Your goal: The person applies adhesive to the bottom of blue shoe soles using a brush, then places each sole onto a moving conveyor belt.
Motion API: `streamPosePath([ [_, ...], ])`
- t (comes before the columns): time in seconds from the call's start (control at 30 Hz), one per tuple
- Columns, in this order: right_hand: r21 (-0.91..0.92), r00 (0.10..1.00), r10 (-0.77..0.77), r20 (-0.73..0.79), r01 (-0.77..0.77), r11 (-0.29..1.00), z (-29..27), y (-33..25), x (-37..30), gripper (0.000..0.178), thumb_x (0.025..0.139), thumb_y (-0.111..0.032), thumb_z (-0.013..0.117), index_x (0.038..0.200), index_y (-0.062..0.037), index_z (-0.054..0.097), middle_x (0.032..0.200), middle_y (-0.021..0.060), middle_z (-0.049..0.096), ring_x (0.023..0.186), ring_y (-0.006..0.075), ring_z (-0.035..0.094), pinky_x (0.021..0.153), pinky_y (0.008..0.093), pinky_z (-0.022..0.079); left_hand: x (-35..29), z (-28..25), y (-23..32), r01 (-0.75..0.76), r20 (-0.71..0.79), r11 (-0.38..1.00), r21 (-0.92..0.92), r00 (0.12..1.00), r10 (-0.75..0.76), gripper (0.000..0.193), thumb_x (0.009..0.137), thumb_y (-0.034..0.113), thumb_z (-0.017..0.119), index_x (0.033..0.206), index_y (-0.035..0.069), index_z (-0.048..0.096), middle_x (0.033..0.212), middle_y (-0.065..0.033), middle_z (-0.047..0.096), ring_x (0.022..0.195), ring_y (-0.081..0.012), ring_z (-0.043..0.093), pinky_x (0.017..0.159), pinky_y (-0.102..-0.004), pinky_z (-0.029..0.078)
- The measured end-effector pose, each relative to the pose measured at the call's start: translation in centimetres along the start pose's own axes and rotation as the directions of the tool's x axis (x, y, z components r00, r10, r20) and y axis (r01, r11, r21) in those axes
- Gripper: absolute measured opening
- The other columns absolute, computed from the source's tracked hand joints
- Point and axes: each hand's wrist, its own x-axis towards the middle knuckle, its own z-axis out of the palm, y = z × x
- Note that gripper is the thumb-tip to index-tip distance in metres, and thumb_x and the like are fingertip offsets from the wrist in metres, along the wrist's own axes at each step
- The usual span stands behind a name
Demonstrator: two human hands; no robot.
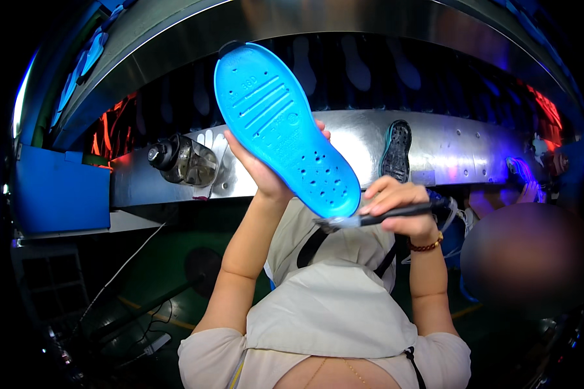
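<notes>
The left hand grips a blue shoe sole from behind, held up before the steel conveyor ledge. The right hand pinches a brush at the sole's heel edge. Glue may smear past the edge if the brush slips.

1. The blue shoe sole gripped in the left hand looks like smooth, glossy rubber or plastic, moulded with ridges and small holes.
2. The brush in the right hand has a matt black plastic handle and pale bristles.
3. Behind both hands, the conveyor housing is brushed metal with a bright sheen.
4. Left of the left hand, a bottle is clear, glossy plastic.
5. Below the hands, the apron is matt pale cloth.
</notes>
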Motion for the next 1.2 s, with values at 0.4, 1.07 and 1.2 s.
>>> streamPosePath([
  [0.4,0.174,0.952,0.273,-0.136,-0.248,0.953,2.5,-2.3,0.4,0.022,0.071,0.003,0.063,0.093,0.0034,0.061,0.097,0.0175,0.062,0.092,0.0208,0.060,0.082,0.0288,0.046,-2.1,-1.2,-1.7,0.305,0.209,0.952,-0.016,0.932,-0.295,0.064,0.084,0.044,0.033,0.130,0.001,0.028,0.121,-0.0197,0.046,0.104,-0.0316,0.052,0.087,-0.0434,0.044],
  [1.07,-0.432,0.885,0.200,0.421,0.002,0.902,-1.0,-7.6,3.0,0.019,0.070,-0.002,0.066,0.089,-0.0039,0.065,0.092,0.0120,0.064,0.083,0.0225,0.063,0.074,0.0283,0.049,-1.1,0.9,3.2,0.694,0.001,0.490,0.528,0.577,-0.817,0.066,0.076,0.046,0.050,0.121,-0.003,0.045,0.108,-0.0224,0.054,0.096,-0.0275,0.055,0.083,-0.0346,0.044],
  [1.2,-0.466,0.968,0.032,0.251,0.092,0.880,-1.7,-5.5,2.9,0.022,0.069,-0.003,0.067,0.090,-0.0059,0.065,0.094,0.0096,0.064,0.084,0.0204,0.063,0.064,0.0251,0.048,-1.3,-0.2,3.9,0.711,-0.031,0.543,0.447,0.619,-0.785,0.064,0.078,0.043,0.050,0.121,-0.004,0.044,0.109,-0.0206,0.054,0.093,-0.0250,0.056,0.082,-0.0339,0.045],
])
